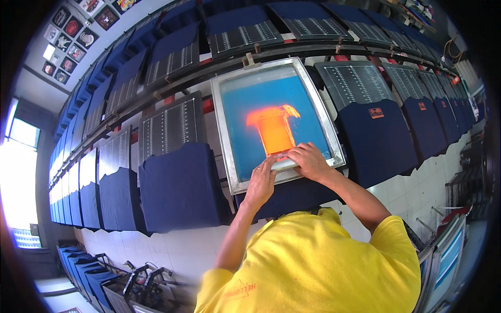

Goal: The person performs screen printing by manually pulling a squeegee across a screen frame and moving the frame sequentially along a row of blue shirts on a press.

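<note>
Left grip (pixel 261 181) and right grip (pixel 310 161) were both clamped on a squeegee (pixel 282 155). Squeegee sat at the near end of the orange ink (pixel 276 133), on the framed blue screen (pixel 237 141). Boards with navy cloth (pixel 180 188) flanked the screen on both sides.

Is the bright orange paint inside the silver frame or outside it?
Inside. The orange paint lies on the blue sheet, and the silver frame has sides all around it.
</note>
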Tool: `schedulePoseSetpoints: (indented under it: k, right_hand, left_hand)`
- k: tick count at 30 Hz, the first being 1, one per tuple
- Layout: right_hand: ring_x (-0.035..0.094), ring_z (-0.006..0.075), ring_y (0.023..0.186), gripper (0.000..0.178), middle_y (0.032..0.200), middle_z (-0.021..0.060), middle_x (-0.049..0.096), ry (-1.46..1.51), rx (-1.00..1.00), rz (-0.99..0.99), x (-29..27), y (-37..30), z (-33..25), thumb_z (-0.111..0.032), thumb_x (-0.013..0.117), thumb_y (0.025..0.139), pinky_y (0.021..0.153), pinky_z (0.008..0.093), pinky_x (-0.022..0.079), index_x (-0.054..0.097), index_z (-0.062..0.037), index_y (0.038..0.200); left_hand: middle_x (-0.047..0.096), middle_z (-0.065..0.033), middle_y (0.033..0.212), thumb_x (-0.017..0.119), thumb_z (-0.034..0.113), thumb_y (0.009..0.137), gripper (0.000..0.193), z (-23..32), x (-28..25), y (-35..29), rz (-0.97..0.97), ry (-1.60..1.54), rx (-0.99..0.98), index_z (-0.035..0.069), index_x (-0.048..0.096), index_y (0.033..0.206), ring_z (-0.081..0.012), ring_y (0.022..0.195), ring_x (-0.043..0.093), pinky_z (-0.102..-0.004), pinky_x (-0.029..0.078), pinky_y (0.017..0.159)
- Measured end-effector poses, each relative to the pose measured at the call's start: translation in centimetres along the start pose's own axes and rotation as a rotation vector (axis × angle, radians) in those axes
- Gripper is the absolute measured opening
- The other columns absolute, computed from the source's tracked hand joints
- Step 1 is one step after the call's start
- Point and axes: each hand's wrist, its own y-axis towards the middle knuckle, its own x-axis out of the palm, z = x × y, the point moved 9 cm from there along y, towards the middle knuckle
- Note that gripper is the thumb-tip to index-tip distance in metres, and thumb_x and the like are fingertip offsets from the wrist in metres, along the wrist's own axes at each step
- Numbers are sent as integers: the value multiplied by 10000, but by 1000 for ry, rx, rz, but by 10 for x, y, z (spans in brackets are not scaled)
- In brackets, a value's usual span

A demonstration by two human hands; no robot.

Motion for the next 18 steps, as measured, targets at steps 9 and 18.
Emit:
schedulePoseSetpoints:
  k: [9,18]
  right_hand:
    - [594,226,986,397,1045,9,664,-58,3,182,3,-14,-3,-48,775,660,801,400,412,637,-106,1027]
    - [619,229,1016,484,1102,19,683,14,7,174,-5,0,-1,-26,791,620,796,393,412,657,-90,1081]
  left_hand:
    - [573,-177,1336,515,60,954,392,7,7,-6,44,132,39,34,497,1345,-325,1278,540,-469,411,1012]
    - [590,-165,1312,557,42,930,384,5,1,9,55,181,72,21,521,1312,-343,1237,555,-463,408,996]
